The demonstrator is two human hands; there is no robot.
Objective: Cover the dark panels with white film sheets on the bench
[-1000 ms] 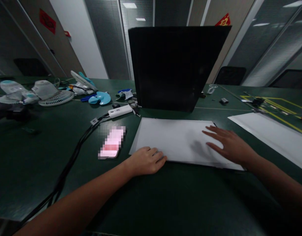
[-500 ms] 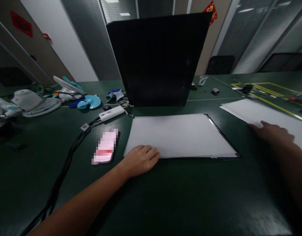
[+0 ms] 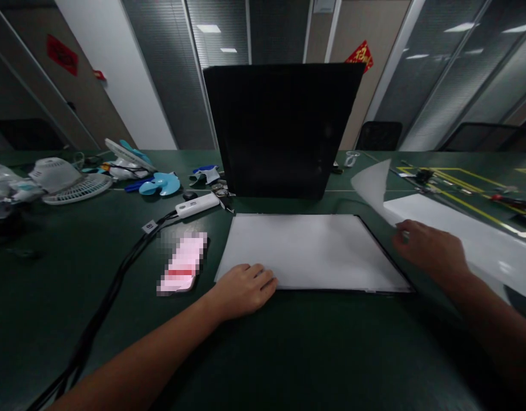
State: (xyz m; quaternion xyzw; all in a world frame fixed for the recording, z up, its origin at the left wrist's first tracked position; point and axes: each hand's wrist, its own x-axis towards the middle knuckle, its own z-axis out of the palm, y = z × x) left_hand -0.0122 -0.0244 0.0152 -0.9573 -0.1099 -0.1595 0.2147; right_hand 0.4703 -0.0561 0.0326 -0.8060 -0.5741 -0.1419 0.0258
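Observation:
A flat white panel [image 3: 305, 251] with a thin black edge lies on the dark green table. My left hand [image 3: 248, 288] rests on its near left edge, fingers lying over the white surface. Off to the right, my right hand [image 3: 429, 245] is closed in a pinch on a thin white sheet [image 3: 372, 188]. That sheet is lifted and curls upward near the panel's far right corner. Beneath my right hand and forearm lies another glossy white sheet [image 3: 498, 234], partly covered by them.
A large black upright panel [image 3: 284, 131] stands behind the white panel. Left are a phone [image 3: 184, 262], a white power strip [image 3: 197, 205] with black cables [image 3: 112, 297], a blue fan blade [image 3: 160, 184] and white fan parts [image 3: 76, 185]. A clear cup [image 3: 352, 158] stands further back.
My right hand has moved left, lifting and bending a white sheet off the one beneath. My left hand stays on the panel. The view has tilted up slightly.

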